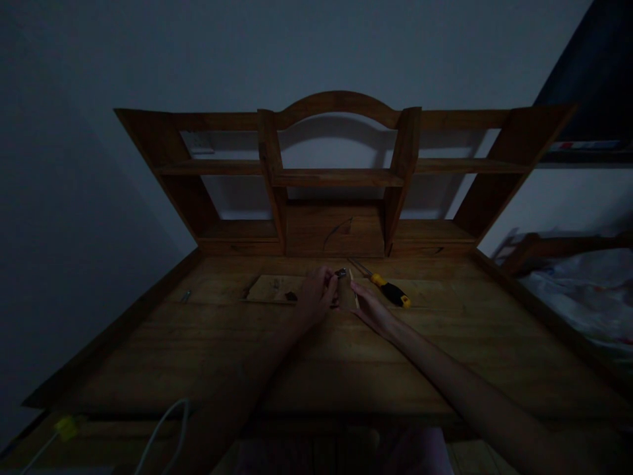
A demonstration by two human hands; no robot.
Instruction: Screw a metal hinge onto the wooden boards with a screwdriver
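My left hand point(316, 291) is closed, its fingertips pinching a small shiny metal piece point(341, 272) whose kind the dim light hides. Close beside it, my right hand point(373, 310) grips a thin, pale, flat piece point(353, 284) that stands on edge between the hands. Just right of that lies a screwdriver point(390, 290) with a yellow and black handle, its shaft pointing away to the left. A flat wooden piece point(267, 287) with a slanted left end rests on the desk, partly covered by my left hand.
The wooden desk point(208, 356) carries a shelf unit point(339, 177) along its back. A small metal item point(186, 296) lies at the left. A pale cable point(161, 422) loops at the front left, near a yellow object point(66, 427). Plastic-covered stuff point(583, 290) stands at the right.
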